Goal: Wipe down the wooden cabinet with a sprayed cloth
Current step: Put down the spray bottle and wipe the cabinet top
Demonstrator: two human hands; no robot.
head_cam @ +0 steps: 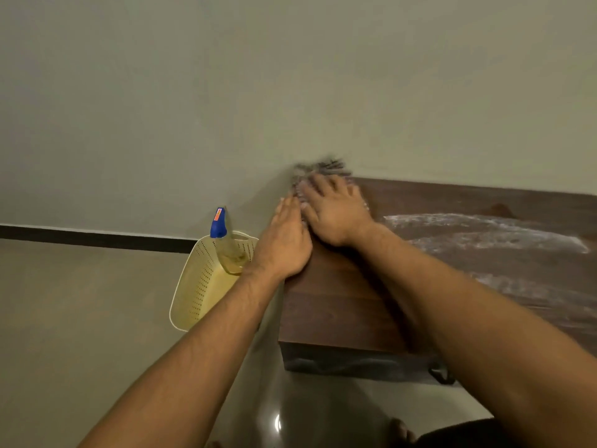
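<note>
Down to my left, a cream basket (200, 286) dotted with small holes sits on the glossy beige floor (80, 302), close to the plain grey-green wall (226, 76). A black skirting strip (80, 236) runs along the foot of that wall.

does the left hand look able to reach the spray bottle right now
Probably yes: the left hand lies flat at the cabinet edge, gripping nothing, and the spray bottle sits in the basket close beside, nothing between.
</note>
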